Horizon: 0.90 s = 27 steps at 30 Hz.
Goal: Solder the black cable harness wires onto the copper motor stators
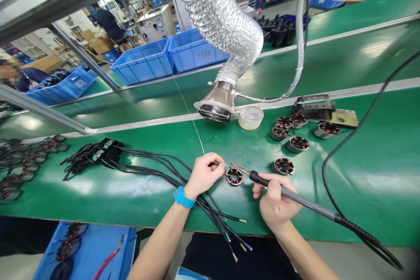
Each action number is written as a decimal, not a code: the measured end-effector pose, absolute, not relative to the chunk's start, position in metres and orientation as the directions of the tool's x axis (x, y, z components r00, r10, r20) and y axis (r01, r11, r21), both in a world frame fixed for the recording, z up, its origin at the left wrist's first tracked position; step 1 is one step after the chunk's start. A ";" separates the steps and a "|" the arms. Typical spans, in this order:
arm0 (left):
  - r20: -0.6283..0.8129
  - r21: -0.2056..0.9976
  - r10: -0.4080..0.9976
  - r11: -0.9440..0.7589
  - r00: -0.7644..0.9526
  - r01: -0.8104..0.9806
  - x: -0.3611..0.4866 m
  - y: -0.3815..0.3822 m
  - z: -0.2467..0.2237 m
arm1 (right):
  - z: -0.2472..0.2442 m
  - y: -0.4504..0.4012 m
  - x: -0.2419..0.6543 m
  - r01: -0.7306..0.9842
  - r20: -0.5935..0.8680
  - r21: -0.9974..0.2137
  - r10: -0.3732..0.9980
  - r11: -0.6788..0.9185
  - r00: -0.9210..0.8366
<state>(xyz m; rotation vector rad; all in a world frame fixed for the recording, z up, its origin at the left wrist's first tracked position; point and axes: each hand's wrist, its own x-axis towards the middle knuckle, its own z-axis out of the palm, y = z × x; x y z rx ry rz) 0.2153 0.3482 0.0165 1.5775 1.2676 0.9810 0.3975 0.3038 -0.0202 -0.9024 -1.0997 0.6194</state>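
Note:
My left hand [204, 176], with a blue band at the wrist, is closed in a pinch around a black cable [214, 164]. Thin wire ends poke out past the fingertips, beside a small motor stator [242, 178] with copper windings. A thin pale wire [197, 131] runs down from above to this hand; whether the fingers grip it, I cannot tell. In my right hand [278, 203] is a soldering iron [305, 201], its tip just above the stator's upper rim. Under my left wrist lie several black cables [164, 175] with stripped coloured ends.
Several stators [297, 144] stand at the right near a metal iron holder [313, 107]. An extraction nozzle [215, 103] hangs overhead, beside a round tub [251, 118]. The iron's cord [324, 170] loops at the right. A blue bin [95, 249] sits below the bench edge.

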 end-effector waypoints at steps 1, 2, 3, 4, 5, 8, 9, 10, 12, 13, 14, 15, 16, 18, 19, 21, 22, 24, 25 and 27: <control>0.057 0.946 0.983 -0.109 0.174 0.305 0.215 0.348 0.017 | -0.020 0.304 0.397 0.008 0.481 -0.859 0.803 0.512 0.351; 0.055 0.946 0.983 -0.107 0.173 0.306 0.215 0.348 0.016 | -0.020 0.304 0.397 0.011 0.482 -0.859 0.802 0.511 0.353; 0.054 0.946 0.983 -0.106 0.173 0.308 0.215 0.348 0.016 | -0.019 0.304 0.397 0.013 0.482 -0.859 0.801 0.511 0.355; 0.055 0.945 0.983 -0.107 0.173 0.308 0.215 0.348 0.016 | -0.018 0.304 0.397 0.015 0.484 -0.859 0.800 0.512 0.355; 0.055 0.946 0.983 -0.107 0.174 0.307 0.215 0.348 0.016 | -0.018 0.305 0.397 0.016 0.486 -0.857 0.798 0.515 0.355; 0.052 0.948 0.984 -0.103 0.171 0.302 0.215 0.348 0.015 | -0.015 0.305 0.396 0.017 0.492 -0.854 0.796 0.520 0.352; 0.050 0.947 0.984 -0.100 0.170 0.304 0.215 0.348 0.015 | -0.015 0.305 0.396 0.019 0.494 -0.853 0.796 0.521 0.350; 0.048 0.946 0.985 -0.098 0.168 0.308 0.215 0.348 0.014 | -0.015 0.305 0.396 0.021 0.496 -0.853 0.795 0.522 0.348; 0.048 0.944 0.985 -0.099 0.166 0.315 0.215 0.349 0.014 | -0.017 0.305 0.397 0.027 0.503 -0.850 0.796 0.526 0.338; 0.049 0.943 0.985 -0.101 0.167 0.316 0.214 0.349 0.014 | -0.018 0.304 0.397 0.031 0.506 -0.850 0.797 0.526 0.330; 0.052 0.944 0.984 -0.104 0.171 0.314 0.214 0.349 0.014 | -0.019 0.304 0.398 0.037 0.508 -0.850 0.800 0.525 0.320; 0.055 0.944 0.983 -0.108 0.175 0.311 0.214 0.349 0.013 | -0.020 0.304 0.399 0.050 0.510 -0.852 0.804 0.521 0.306; 0.058 0.945 0.982 -0.112 0.181 0.307 0.214 0.349 0.013 | -0.020 0.304 0.399 0.073 0.512 -0.855 0.810 0.514 0.286; 0.064 0.946 0.979 -0.120 0.191 0.302 0.214 0.349 0.013 | -0.017 0.306 0.399 0.145 0.521 -0.853 0.824 0.501 0.224; 0.065 0.946 0.979 -0.121 0.191 0.300 0.214 0.349 0.013 | -0.015 0.308 0.398 0.189 0.539 -0.840 0.821 0.509 0.186; 0.063 0.945 0.981 -0.118 0.185 0.304 0.215 0.349 0.014 | -0.007 0.315 0.395 0.277 0.600 -0.783 0.794 0.558 0.098; 0.065 0.944 0.981 -0.120 0.182 0.307 0.215 0.349 0.015 | -0.004 0.319 0.393 0.316 0.636 -0.743 0.769 0.590 0.058; 0.091 0.937 0.979 -0.146 0.183 0.318 0.215 0.348 0.017 | 0.000 0.327 0.389 0.392 0.684 -0.670 0.729 0.631 -0.005; 0.113 0.930 0.976 -0.170 0.188 0.325 0.215 0.348 0.018 | 0.001 0.331 0.386 0.424 0.692 -0.645 0.721 0.636 -0.029; 0.159 0.915 0.966 -0.222 0.205 0.338 0.213 0.349 0.019 | -0.002 0.337 0.382 0.474 0.687 -0.621 0.725 0.624 -0.053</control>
